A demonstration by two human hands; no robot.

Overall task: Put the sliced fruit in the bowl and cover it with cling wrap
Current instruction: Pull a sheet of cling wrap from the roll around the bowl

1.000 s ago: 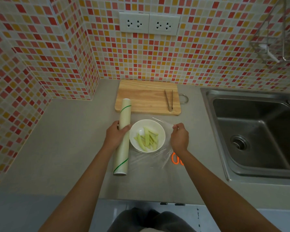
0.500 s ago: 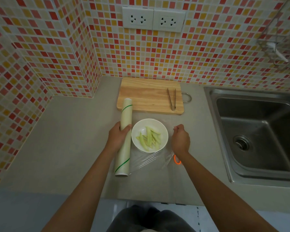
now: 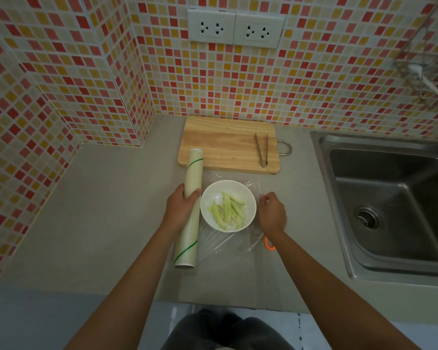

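Shifted: right hand nearer bowl of sliced fruit, pinching cling film; left hand wrapped round roll beside bowl; risk: slack film clings to itself, bunches, leaving bowl part-uncovered.

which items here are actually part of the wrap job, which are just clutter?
In use: bowl, sliced fruit, cling wrap roll, pulled film, left hand, right hand.
Idle: cutting board, tongs, sink, orange ring.
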